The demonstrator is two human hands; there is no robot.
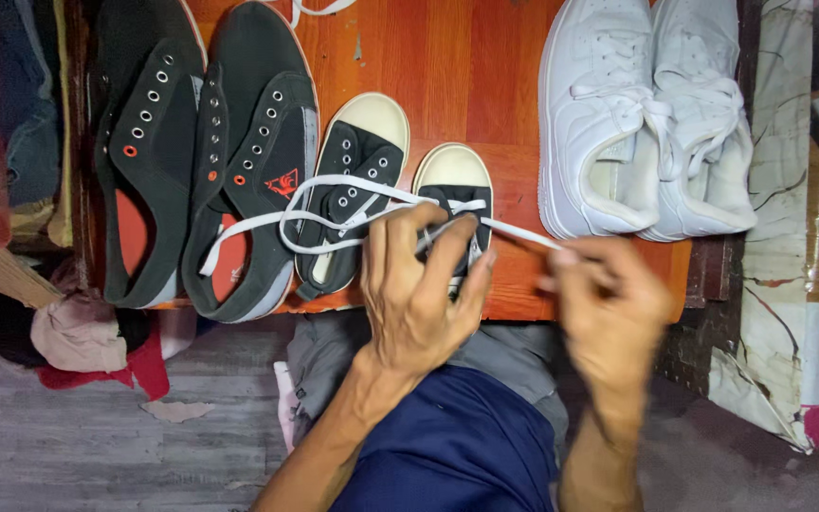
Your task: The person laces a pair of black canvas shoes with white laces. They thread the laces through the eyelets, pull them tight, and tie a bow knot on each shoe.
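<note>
I see no packages or signs here; the only mark is a small red emblem [282, 182] on the tongue of one large black shoe, and orange-red insoles showing inside that pair.

My left hand [419, 294] rests over the small black sneaker with a cream toe cap [454, 175], fingers curled and spread on its tongue, pinning the white lace [334, 185] where it crosses the eyelets. My right hand [609, 308] is blurred, but its fingertips are pinched shut on the lace's end just to the right of that sneaker, with the lace drawn taut between shoe and hand. The rest of the lace loops loosely leftward over the second small black sneaker [357, 180] and trails onto the nearer large black shoe [253, 161].

That small sneaker sits near the front edge of the orange-red wooden worktop [466, 66], its twin just beside it on the left. Further left stand the two large black shoes, the outer one [144, 142] touching its partner; both lack laces in their eyelets. To the right, well apart from the small pair, stands a pair of white laced sneakers [646, 123], side by side and touching.

Below the worktop I see grey floorboards [68, 446], a heap of cloth in pink and red [97, 337] at the left, and dark blue fabric [457, 446] over my lap. A cracked marble-patterned surface [779, 190] runs along the right
</note>
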